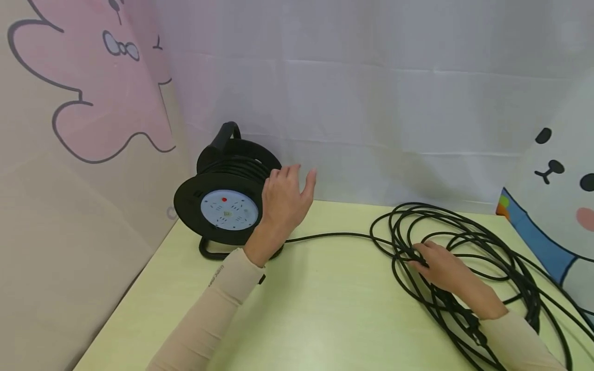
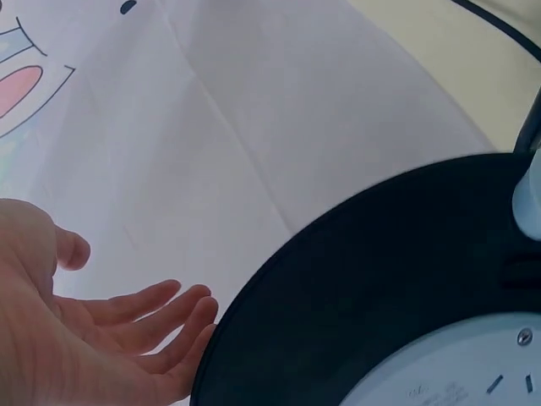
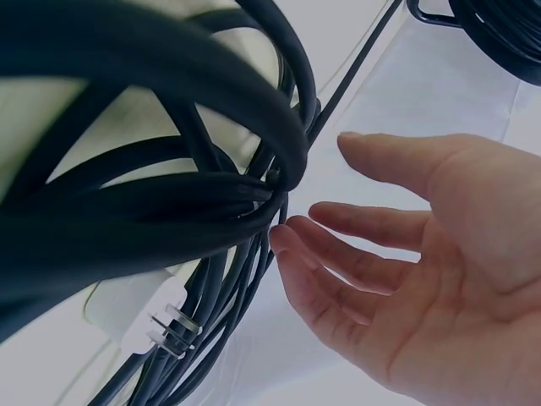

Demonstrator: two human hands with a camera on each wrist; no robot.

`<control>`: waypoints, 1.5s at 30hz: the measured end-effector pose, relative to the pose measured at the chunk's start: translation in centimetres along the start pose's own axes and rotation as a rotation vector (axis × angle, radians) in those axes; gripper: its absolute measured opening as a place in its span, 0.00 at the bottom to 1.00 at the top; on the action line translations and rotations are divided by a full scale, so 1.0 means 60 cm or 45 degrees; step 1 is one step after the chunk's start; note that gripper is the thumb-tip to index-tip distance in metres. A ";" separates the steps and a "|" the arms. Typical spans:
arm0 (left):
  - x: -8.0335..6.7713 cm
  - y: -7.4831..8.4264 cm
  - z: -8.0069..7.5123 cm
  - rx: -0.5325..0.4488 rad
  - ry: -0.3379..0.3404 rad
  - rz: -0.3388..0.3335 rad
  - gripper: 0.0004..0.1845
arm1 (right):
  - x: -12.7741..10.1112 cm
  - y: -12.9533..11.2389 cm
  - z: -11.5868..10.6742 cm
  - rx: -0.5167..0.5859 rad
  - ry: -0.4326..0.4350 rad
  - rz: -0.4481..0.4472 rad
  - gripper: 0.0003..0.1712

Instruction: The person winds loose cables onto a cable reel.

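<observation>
Where the head view looks down, the reel [image 1: 227, 206] stands upright at the back left of the counter [image 1: 297, 309], its carry handle on top, and the left hand [image 1: 283, 203] is at its right rim with fingers spread wide, holding nothing. A single run of cable [image 1: 464, 257] leads right to a loose heap of loops, where the right hand [image 1: 447, 270] lies flat on the strands, fingers relaxed. The reel looks rigid and fairly heavy, best taken by the handle or steadied at the rim; the cable looks limp, rubbery and prone to tangle, best taken one strand at a time.

In the left wrist view, the straight fingers [image 2: 161, 326] sit just beside the black rim, the grip loose.

In the right wrist view, the open fingers [image 3: 338, 254] touch bunched strands; a white plug [image 3: 139, 317] lies among them.
</observation>
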State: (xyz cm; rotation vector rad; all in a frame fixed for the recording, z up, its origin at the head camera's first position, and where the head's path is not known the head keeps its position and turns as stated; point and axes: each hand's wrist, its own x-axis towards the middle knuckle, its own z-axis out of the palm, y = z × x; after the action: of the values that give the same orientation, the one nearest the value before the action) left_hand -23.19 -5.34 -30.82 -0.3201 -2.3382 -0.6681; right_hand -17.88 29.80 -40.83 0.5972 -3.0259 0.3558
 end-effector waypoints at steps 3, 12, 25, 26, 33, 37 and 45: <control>0.008 -0.004 -0.012 -0.016 0.021 -0.023 0.24 | 0.005 0.000 -0.001 0.010 -0.026 -0.004 0.23; 0.025 -0.015 -0.036 -0.041 0.082 -0.039 0.23 | 0.011 0.006 -0.001 0.002 -0.079 -0.014 0.17; 0.047 -0.027 -0.073 -0.032 0.219 0.012 0.19 | 0.008 0.012 0.002 0.064 0.028 -0.092 0.11; 0.048 -0.028 -0.075 -0.032 0.226 0.015 0.18 | 0.008 0.013 0.001 0.070 0.030 -0.093 0.10; 0.056 -0.040 -0.088 -0.051 0.267 0.041 0.16 | 0.009 0.018 -0.006 0.161 -0.046 -0.033 0.11; 0.064 -0.048 -0.099 -0.078 0.311 0.089 0.15 | 0.008 0.021 -0.010 0.250 -0.116 0.027 0.16; 0.080 -0.073 -0.122 -0.078 0.383 0.044 0.16 | 0.012 0.031 -0.015 0.332 -0.138 0.097 0.16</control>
State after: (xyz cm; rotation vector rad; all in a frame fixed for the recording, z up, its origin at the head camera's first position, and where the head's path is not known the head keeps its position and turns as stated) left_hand -24.48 -12.74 -24.58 -0.2667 -2.0258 -0.7194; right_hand -19.23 31.42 -40.32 0.5309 -3.1364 0.7540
